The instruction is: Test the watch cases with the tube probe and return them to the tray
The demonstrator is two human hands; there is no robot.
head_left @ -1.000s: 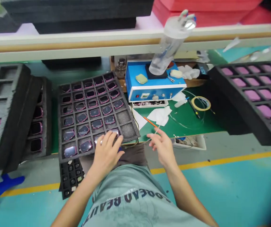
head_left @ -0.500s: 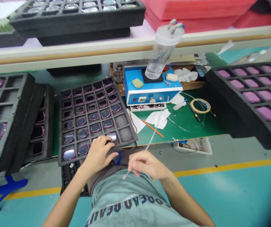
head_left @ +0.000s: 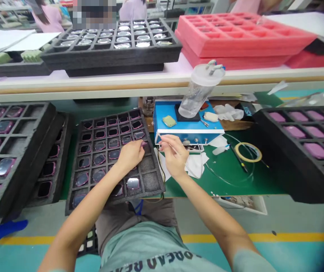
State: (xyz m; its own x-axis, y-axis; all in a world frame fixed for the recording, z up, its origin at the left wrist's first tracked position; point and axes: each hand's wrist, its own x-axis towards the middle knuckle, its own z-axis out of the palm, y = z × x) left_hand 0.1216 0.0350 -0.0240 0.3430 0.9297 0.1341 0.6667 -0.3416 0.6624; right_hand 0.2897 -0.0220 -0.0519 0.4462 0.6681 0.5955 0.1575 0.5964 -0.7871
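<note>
My left hand [head_left: 131, 155] is over the right side of a black foam tray [head_left: 143, 194], its fingers closed on a purple-rimmed watch case [head_left: 144, 144], mostly hidden by the fingers. Rows of similar dark-faced watch cases fill most compartments; one with a bright face [head_left: 133, 183] lies near the front. To the right of the tray, my right hand [head_left: 175, 153] is raised before a blue control box [head_left: 190, 132]. Its fingers are closed around a thin clear tube [head_left: 192, 172], which trails down behind the hand.
A clear cylinder [head_left: 197, 92] stands on the blue box. Tissue [head_left: 197, 164], a tape roll [head_left: 248, 152] and a black pen [head_left: 238, 158] lie to the right. Foam trays flank the bench, one with pink pieces [head_left: 316, 150]. Red trays [head_left: 244, 45] sit on the shelf above; people are beyond.
My left hand has moved up the tray from the bright-faced case to one farther back. My right hand has risen from my lap with the tube. The view has tilted upward.
</note>
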